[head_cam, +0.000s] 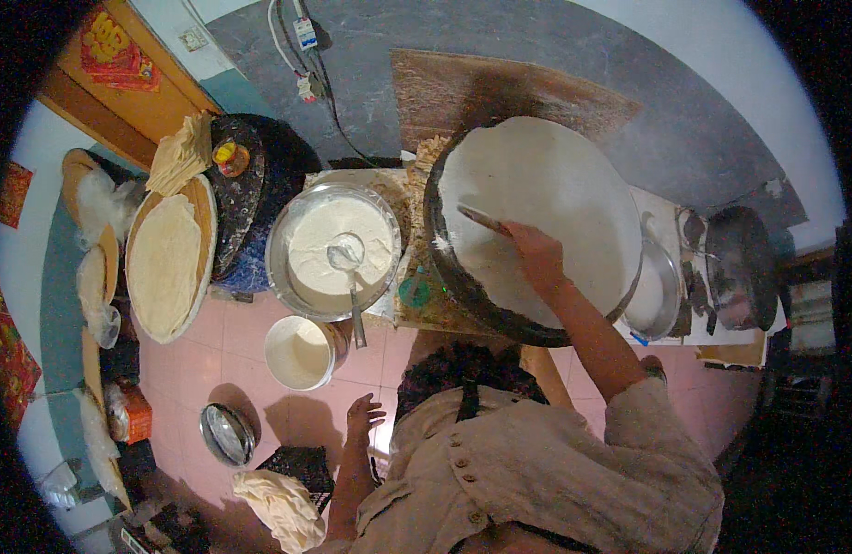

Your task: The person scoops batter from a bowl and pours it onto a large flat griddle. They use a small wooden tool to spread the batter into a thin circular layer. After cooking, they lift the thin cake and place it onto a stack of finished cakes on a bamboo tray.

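A large round griddle (571, 208) with a dark rim lies before me, its surface covered by a thin pale layer of batter. My right hand (533, 253) grips a flat spreader or scraper (480, 219), which rests over the left part of that layer. Down at my left side, my left hand (365, 415) hangs with its fingers apart, holding nothing, above the floor. Left of the griddle stands a metal basin (277, 277) of pale batter or flour, with a ladle (356, 311) lying in it, handle over the near rim.
A white bucket (270, 356) stands below the basin. Further left, a round tray (209, 277) holds thin flatbreads, beside a stack of folded sheets (183, 156). A metal bowl (668, 284) sits right of the griddle. On the floor are a round sieve or pan (228, 435) and a black crate (304, 467).
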Demonstrator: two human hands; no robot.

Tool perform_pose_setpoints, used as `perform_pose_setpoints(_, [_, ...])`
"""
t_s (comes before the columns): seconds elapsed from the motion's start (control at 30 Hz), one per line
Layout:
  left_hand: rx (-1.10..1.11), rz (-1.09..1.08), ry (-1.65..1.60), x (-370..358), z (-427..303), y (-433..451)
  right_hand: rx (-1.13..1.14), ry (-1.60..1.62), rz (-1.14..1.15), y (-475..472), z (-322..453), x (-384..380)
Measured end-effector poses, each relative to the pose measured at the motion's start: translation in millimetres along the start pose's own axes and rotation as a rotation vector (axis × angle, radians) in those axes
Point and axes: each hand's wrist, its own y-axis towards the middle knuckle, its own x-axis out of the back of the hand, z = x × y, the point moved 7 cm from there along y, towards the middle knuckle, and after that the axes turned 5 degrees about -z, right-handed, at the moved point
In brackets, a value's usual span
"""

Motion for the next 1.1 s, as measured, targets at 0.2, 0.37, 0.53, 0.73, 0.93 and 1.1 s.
perform_pose_setpoints(0.2, [0.061,-0.141,-0.062,1.7,13.8,-18.6,0.272,0.252,-0.012,-10.6,19.1,-17.2])
perform_pose_setpoints(0.37, [0.010,-0.147,-0.114,-21.1,31.4,-44.5,0.522,0.247,0.153,-46.5,39.1,4.8])
perform_pose_setpoints(0.53, [0.062,-0.095,-0.115,-27.0,48.2,-46.4,-0.013,0.133,0.095,18.0,-78.3,2.3])
perform_pose_setpoints(0.73, [0.020,-0.098,-0.043,-37.1,44.5,-53.1,-0.432,0.190,0.262,37.8,-143.5,-12.3])
perform_pose_setpoints(0.93, [0.073,-0.100,-0.118,-73.0,29.1,-70.0,0.216,0.484,0.442,-59.9,-49.2,18.9])
perform_pose_setpoints(1.1, [0.012,-0.125,0.001,-90.2,23.2,-72.8,0.241,0.276,0.076,-65.6,-122.7,26.4])
